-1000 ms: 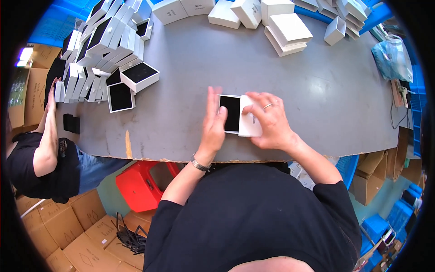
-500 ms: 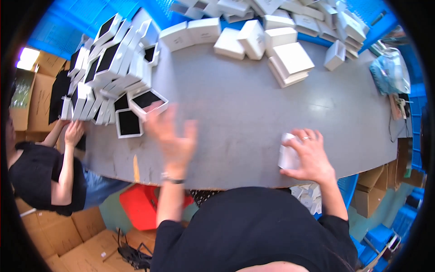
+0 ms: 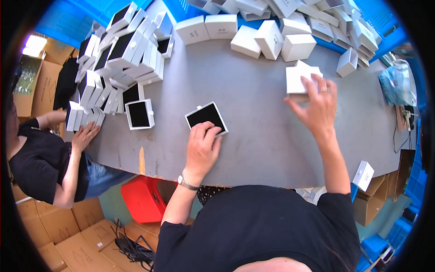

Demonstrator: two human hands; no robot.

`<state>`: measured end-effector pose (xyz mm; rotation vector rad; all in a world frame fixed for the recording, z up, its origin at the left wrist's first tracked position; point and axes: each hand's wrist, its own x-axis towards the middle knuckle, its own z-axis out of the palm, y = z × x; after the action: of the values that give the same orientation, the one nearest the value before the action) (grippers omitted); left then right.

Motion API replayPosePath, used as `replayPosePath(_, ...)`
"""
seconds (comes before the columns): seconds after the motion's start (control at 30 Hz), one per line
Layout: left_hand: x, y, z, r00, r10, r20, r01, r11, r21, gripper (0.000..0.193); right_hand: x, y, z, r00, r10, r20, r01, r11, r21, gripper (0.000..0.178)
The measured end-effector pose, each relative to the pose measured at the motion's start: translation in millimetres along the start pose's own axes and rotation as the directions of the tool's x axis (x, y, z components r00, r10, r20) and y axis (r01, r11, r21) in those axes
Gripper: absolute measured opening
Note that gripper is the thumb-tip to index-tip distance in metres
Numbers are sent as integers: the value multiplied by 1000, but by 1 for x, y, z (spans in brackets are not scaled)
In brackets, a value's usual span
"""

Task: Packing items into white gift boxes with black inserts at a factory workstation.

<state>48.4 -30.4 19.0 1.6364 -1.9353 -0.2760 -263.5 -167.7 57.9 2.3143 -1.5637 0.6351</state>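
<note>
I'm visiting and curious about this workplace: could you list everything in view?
Table: one, grey, centre.
Single tray: one, white with black inside, mid-table.
Stacked boxes: count unclear, white, right of single tray.
Tray pile: many, white with black, table's left.
Far boxes: many, white, far side.
Loose box: one, white, lower right.
Crates: several, blue, behind and right.
Plastic bag: one, bluish, far right.
Seat: one, red, below table.
Cartons: several, brown, left and right.
Co-worker: one, black top, left edge.
Left hand: one, bare, on single tray.
Right hand: one, bare, at stacked boxes.
</note>
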Motion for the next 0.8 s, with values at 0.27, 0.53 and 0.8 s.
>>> replayPosePath(0.27,15,1,-31,983,-65,171,38,987,157,77,-12,-40,-18,915,-271,298,200,948,249,66)
replayPosePath(0.53,-11,27,-15,982,-151,112,141,986,87,100,14,-29,-31,683,-423,596,504,863,35,92)
replayPosePath(0.8,-10,6,-10,974,-120,195,130,991,-40,89,42,-53,-54,126,-437,891,217,888,405,64)
